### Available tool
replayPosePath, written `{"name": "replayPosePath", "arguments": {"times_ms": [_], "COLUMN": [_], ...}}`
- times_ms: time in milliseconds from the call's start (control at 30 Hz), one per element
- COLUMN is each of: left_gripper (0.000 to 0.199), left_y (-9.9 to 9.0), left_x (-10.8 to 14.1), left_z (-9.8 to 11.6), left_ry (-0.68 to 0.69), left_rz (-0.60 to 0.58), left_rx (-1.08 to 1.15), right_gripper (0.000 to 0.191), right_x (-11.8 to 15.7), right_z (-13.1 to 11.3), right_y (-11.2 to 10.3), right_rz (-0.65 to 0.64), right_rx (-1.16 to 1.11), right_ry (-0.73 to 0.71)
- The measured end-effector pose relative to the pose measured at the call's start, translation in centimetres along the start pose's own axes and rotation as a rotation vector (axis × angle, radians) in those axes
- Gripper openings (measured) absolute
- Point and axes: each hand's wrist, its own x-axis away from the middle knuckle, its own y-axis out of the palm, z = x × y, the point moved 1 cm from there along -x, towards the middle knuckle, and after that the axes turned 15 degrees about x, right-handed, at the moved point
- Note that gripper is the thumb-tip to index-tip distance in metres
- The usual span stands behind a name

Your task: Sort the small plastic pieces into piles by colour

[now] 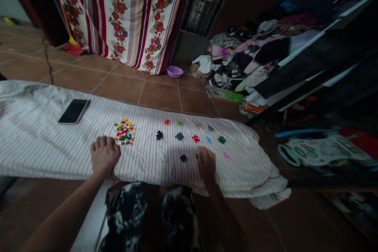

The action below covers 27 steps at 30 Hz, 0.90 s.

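Observation:
My left hand [105, 153] rests on the striped cloth, fingers lying forward and slightly bent, with nothing visible in it. Just beyond its fingertips lies a mixed heap of small coloured pieces [125, 132]. My right hand [206, 163] is pinched low over the cloth among little one-colour piles; a dark speck shows at its fingertips, too small to name. Around it are a dark blue pile [183, 158], a red pile [195, 138], a light blue pile [208, 139] and a pink pile [225, 155]. A black pile [160, 135] and a white pile [162, 157] sit further left.
A phone [74, 111] lies on the striped cloth [38, 134] at the left. Beyond, on the tiled floor, are a purple basin [175, 71], a broom [73, 47] and a floral curtain [132, 19]. Heaped clothes [242, 51] and a dark slanted frame [295, 94] stand at the right.

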Motion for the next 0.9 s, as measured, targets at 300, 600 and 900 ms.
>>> {"name": "replayPosePath", "arguments": {"times_ms": [300,600,900], "left_gripper": [0.035,0.033,0.032], "left_y": [0.2,0.1,0.2], "left_x": [0.1,0.1,0.0], "left_z": [-0.1,-0.1,-0.1], "left_ry": [0.013,0.016,0.004], "left_rz": [0.014,0.024,0.024], "left_rx": [0.026,0.046,0.069], "right_gripper": [0.026,0.028,0.036], "right_x": [-2.9,-2.8,-3.4], "right_z": [-8.0,-18.5,-23.9], "right_y": [-0.6,2.4,5.8], "right_rz": [0.003,-0.386,-0.549], "right_rx": [-0.156,-0.324,-0.324], "right_ry": [-0.194,-0.42,-0.526]}}
